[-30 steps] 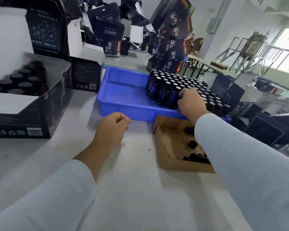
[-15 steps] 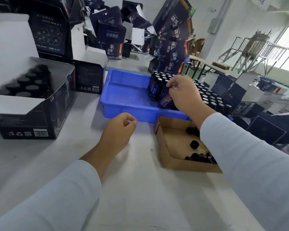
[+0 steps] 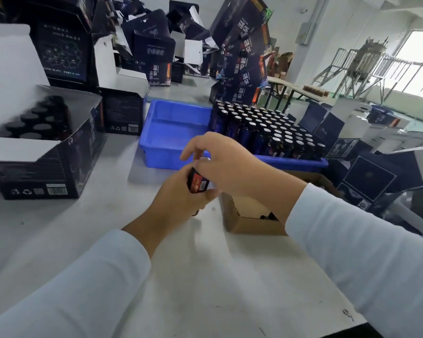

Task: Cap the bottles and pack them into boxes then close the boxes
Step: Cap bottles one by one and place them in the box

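Bottle [image 3: 197, 183] now lifted from blue tray [image 3: 156, 152], brought over table. Body gripped by left hand [image 3: 178, 201]; neck end pinched by right hand [image 3: 226, 164]. Cap to be seated square, bottle held steady.

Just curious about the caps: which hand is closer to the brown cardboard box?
Right. The right hand hovers above the cardboard box's far edge; the left hand, gripping the bottle, sits beside it.
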